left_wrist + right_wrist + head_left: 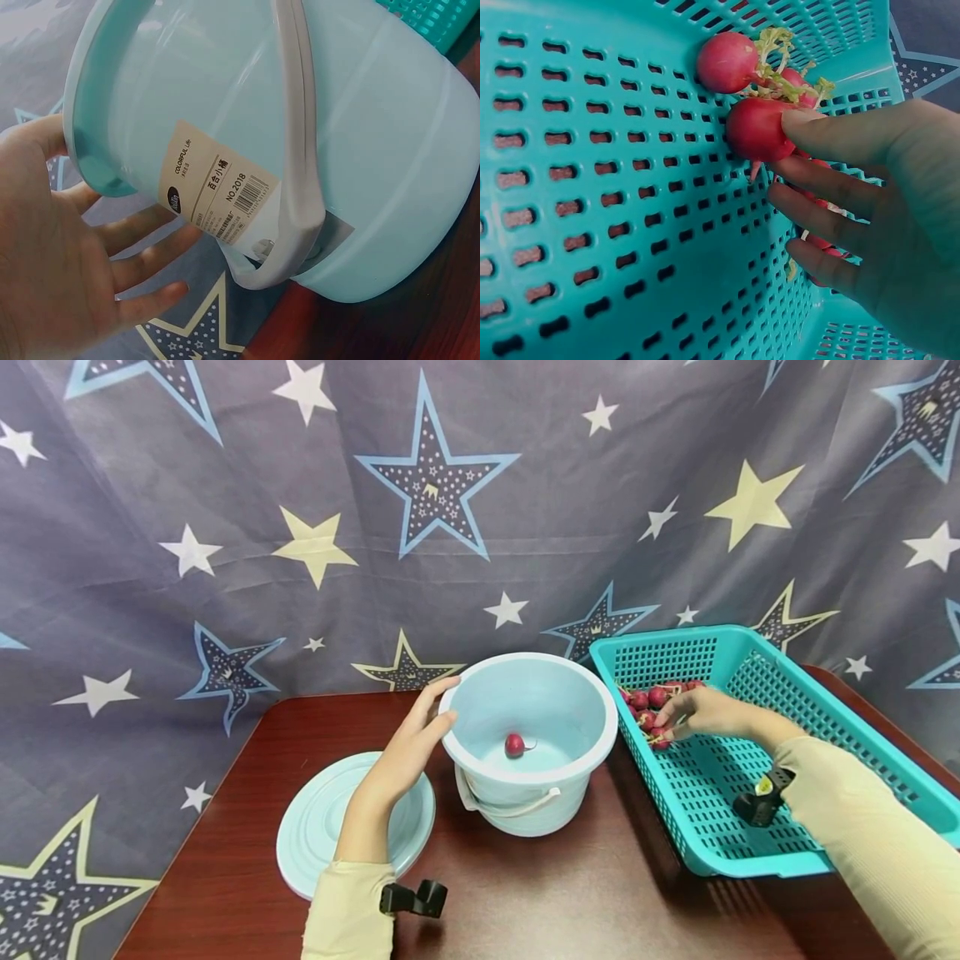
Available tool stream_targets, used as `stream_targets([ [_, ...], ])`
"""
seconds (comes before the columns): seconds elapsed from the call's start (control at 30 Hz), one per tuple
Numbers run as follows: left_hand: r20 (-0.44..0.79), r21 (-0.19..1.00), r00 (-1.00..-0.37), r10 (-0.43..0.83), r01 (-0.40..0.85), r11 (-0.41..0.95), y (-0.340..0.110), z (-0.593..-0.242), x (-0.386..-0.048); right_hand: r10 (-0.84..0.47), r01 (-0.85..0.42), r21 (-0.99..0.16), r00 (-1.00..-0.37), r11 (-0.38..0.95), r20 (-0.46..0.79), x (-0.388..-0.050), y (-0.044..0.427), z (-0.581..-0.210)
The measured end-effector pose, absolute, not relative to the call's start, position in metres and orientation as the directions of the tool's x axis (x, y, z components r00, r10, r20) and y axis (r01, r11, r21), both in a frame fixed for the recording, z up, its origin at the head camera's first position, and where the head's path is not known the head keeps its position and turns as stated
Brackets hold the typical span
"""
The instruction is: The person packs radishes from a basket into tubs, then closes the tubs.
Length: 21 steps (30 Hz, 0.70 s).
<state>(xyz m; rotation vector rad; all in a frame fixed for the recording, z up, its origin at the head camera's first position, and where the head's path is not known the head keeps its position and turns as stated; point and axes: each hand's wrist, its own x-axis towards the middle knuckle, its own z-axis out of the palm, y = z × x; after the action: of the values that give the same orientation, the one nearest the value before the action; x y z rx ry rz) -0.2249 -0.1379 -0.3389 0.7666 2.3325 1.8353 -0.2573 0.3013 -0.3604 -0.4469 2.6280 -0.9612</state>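
My left hand rests at the left rim of a light blue bucket, its fingers spread and nearly straight. In the left wrist view the bucket's label and white handle show beside that hand. One red radish with a thin root lies on the bucket's bottom. Inside a teal basket, my right hand pinches a radish between thumb and fingers. Another radish with green stems lies against it. Several more radishes are partly hidden behind the fingers.
A round light blue lid lies on the dark red table, left of the bucket and partly under the left forearm. The basket stands close to the bucket's right side. A grey cloth with stars hangs behind the table.
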Motion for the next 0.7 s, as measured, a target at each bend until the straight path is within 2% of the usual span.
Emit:
stream_targets([
  [0.43, 0.231, 0.928, -0.875, 0.425, 0.329, 0.173, -0.1383, -0.3389, -0.2245, -0.393, -0.154, -0.7, -0.899, 0.697, -0.194, -0.257, 0.2963, -0.3653],
  [0.7, 0.236, 0.926, -0.873, 0.428, 0.335, 0.174, -0.1385, -0.3393, -0.2249, -0.369, -0.141, -0.676, -0.907, 0.723, -0.205, -0.2571, 0.2954, -0.365],
])
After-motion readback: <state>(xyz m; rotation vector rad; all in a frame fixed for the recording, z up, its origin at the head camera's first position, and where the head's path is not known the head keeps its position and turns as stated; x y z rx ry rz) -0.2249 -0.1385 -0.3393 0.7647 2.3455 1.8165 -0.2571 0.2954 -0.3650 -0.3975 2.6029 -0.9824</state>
